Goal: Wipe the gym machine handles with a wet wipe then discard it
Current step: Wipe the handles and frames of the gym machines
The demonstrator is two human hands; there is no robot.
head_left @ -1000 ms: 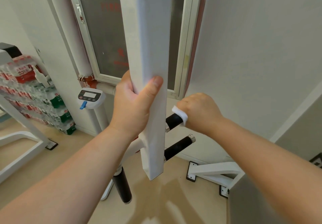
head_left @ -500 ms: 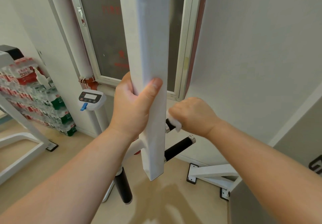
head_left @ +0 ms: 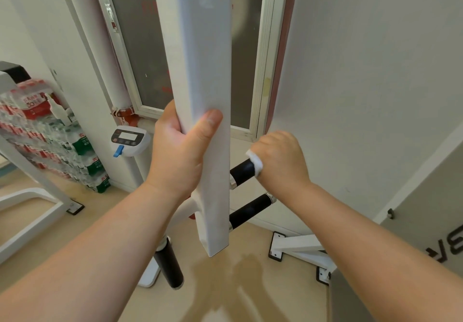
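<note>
Window [head_left: 140, 46] behind: left hand [head_left: 180, 156] gripped the post [head_left: 205, 58]; right of it, right hand [head_left: 280, 161] clenched wipe [head_left: 255, 161] on handle [head_left: 241, 171]; slackening might drop it.

The machine's square post [head_left: 205, 71] was smooth white painted metal with a soft sheen. The upper handle [head_left: 242, 171] wore a matt black grip and a shiny metal collar. The wet wipe [head_left: 256, 161] looked soft white cloth. The floor [head_left: 225, 286] was glossy.

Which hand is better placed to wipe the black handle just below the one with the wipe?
Likely right: the right hand grips the wet wipe on the upper black handle, directly above the next handle; the left hand holds the white post, no wipe.
</note>
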